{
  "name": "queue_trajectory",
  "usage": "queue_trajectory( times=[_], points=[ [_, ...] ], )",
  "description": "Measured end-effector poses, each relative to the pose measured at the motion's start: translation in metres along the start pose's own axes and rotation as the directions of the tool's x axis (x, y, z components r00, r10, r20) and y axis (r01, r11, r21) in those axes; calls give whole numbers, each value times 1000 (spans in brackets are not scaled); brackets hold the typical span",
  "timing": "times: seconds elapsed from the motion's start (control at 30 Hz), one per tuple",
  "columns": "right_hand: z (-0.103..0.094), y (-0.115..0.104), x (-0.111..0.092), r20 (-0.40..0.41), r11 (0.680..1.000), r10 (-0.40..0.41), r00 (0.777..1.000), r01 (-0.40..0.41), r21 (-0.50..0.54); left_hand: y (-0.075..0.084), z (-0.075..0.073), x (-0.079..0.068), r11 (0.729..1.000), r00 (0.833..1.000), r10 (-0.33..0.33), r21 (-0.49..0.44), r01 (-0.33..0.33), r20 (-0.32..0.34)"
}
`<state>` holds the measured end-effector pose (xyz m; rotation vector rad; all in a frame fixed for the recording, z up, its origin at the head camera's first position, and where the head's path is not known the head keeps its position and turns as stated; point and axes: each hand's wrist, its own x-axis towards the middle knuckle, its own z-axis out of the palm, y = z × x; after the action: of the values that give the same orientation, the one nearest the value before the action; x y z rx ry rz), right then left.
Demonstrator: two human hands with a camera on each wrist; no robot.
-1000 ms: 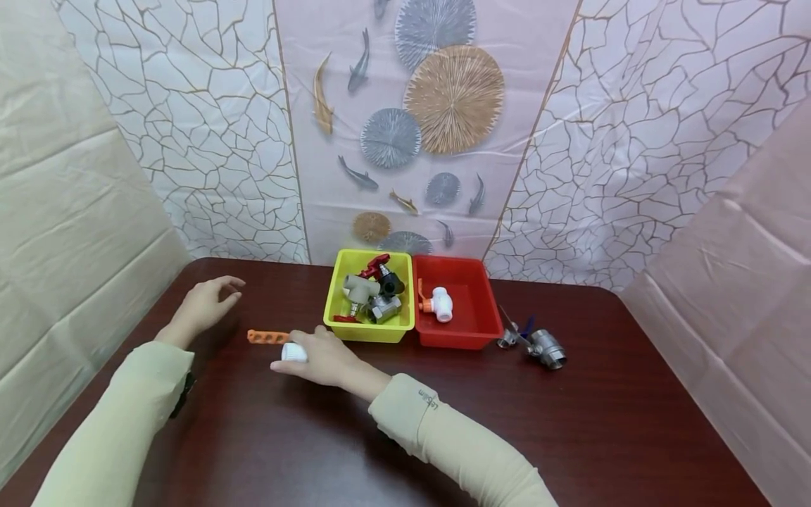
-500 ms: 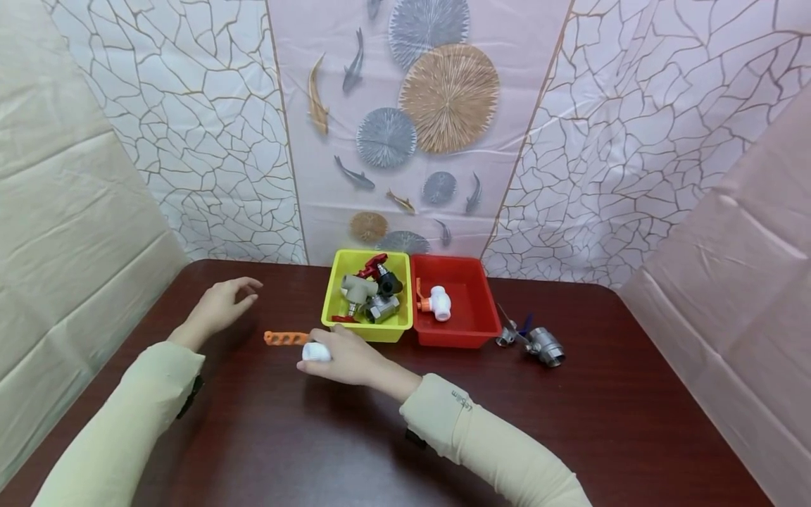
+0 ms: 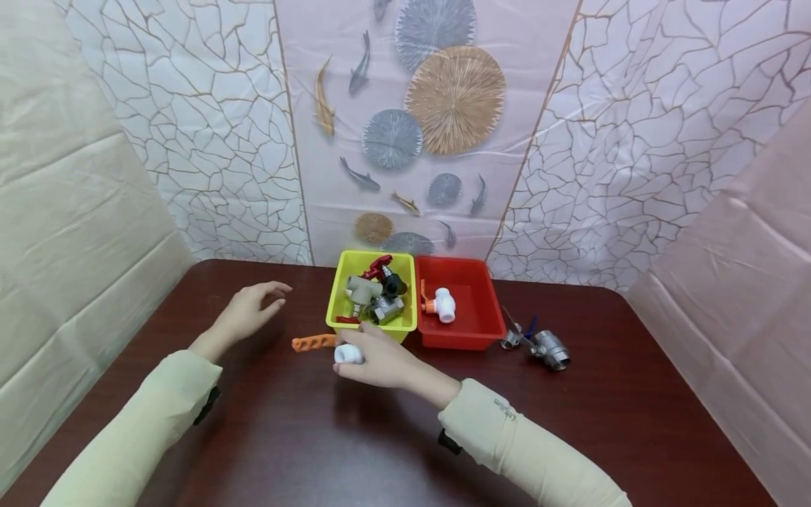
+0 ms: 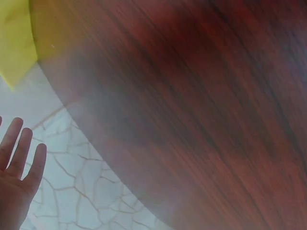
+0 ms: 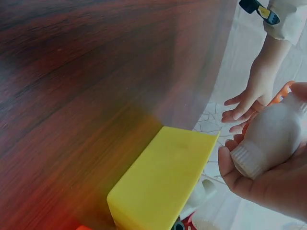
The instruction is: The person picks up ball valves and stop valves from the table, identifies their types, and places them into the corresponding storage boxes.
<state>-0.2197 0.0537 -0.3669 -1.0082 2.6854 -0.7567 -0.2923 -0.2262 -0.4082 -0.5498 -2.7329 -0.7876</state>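
My right hand grips a white plastic ball valve above the table, in front of the yellow bin. The valve's orange lever handle points left. In the right wrist view the valve's white body lies in the curled fingers, its ribbed end toward the yellow bin. My left hand hovers over the table to the left, holding nothing, fingers loosely extended. The left wrist view has this hand at its lower left edge, fingers straight.
The yellow bin holds several valves, among them a grey one and a metal one. Beside it, a red bin contains another white valve with an orange handle. Metal valves lie on the table right of the red bin.
Both hands have moved to the right. The right hand carries the white ball valve along with it, nearer the yellow bin's front. The bins and their contents stay as they were.
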Motion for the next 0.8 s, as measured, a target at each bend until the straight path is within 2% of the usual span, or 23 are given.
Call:
queue_trajectory(
  times=[0.27, 0.4, 0.6, 0.8],
  points=[
    [-10, 5, -25, -56, 1000, 5, 998, -6, -19, 25, 14, -5, 998, 998, 63, 10, -62, -32],
    [-14, 8, -41, -103, 999, 23, 994, -19, 33, 34, 21, -9, 994, 992, 110, 9, -110, -58],
    [-19, 21, -57, -163, 993, 50, 985, -31, 118, 53, 24, -8, 984, 978, 180, 5, -181, -104],
    [-27, 38, -68, -216, 989, 80, 973, -51, 140, 73, 28, -11, 971, 967, 237, -6, -239, -89]
  ],
)
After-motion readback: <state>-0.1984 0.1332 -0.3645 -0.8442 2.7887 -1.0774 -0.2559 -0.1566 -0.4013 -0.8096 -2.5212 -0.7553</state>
